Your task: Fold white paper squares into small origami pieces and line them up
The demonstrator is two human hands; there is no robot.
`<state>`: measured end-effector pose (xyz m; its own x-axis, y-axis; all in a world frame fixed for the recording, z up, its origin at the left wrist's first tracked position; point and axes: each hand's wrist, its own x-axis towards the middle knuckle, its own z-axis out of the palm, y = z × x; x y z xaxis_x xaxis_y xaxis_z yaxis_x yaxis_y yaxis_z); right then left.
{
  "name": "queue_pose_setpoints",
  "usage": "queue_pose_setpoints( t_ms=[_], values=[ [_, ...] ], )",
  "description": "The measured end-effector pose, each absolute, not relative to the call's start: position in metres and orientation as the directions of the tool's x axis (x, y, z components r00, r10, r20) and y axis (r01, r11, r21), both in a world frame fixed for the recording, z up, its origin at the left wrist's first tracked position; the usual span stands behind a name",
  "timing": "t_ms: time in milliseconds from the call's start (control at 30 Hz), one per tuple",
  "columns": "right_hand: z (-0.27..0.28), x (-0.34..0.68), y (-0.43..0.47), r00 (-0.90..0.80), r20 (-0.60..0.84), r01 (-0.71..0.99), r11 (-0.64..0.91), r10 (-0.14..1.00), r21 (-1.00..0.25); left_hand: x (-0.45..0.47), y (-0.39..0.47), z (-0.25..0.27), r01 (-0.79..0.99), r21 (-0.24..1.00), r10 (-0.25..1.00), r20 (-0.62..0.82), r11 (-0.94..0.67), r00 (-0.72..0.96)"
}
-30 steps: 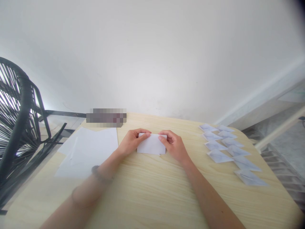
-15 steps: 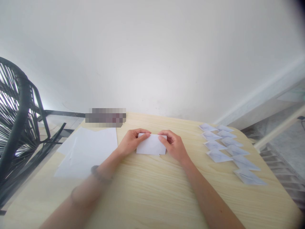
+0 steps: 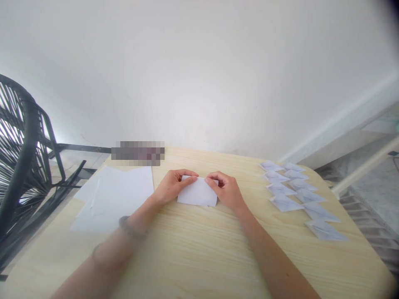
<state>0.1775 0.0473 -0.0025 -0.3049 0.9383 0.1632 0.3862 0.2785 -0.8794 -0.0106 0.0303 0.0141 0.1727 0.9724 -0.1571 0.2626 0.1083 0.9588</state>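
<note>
Between my hands is a small folded piece of white paper (image 3: pixel 197 193), roughly rectangular, near the middle of the table. My left hand (image 3: pixel 171 185) pinches its upper left edge, thumb on the near face and fingers behind. At the upper right edge my right hand (image 3: pixel 227 191) grips it the same way, fingers curled at the back. Both thumbtips lie close together along the top edge. The paper's lower edge looks slightly uneven, and its far side is hidden from me.
Loose white paper sheets (image 3: pixel 121 191) overlap on the left of the wooden table (image 3: pixel 193 253). Several folded white paper pieces (image 3: pixel 285 202) form two slanting rows at the right. A dark woven chair (image 3: pixel 29 120) stands left; a white wall (image 3: pixel 199 83) rises behind. A pixelated patch covers something at the back left.
The paper has tilted slightly, its lower edge coming a little nearer to me. My right thumb has shifted slightly left along the top edge, towards the left thumb.
</note>
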Motion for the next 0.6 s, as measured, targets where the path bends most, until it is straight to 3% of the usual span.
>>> queue_pose_setpoints(
  t_ms=[600],
  values=[
    [0.0028, 0.1709, 0.0442, -0.315, 0.161, 0.361, 0.275, 0.935, -0.891, -0.0054, 0.0262, 0.0161, 0.340, 0.936, 0.977, -0.148, 0.088, 0.154]
  ],
)
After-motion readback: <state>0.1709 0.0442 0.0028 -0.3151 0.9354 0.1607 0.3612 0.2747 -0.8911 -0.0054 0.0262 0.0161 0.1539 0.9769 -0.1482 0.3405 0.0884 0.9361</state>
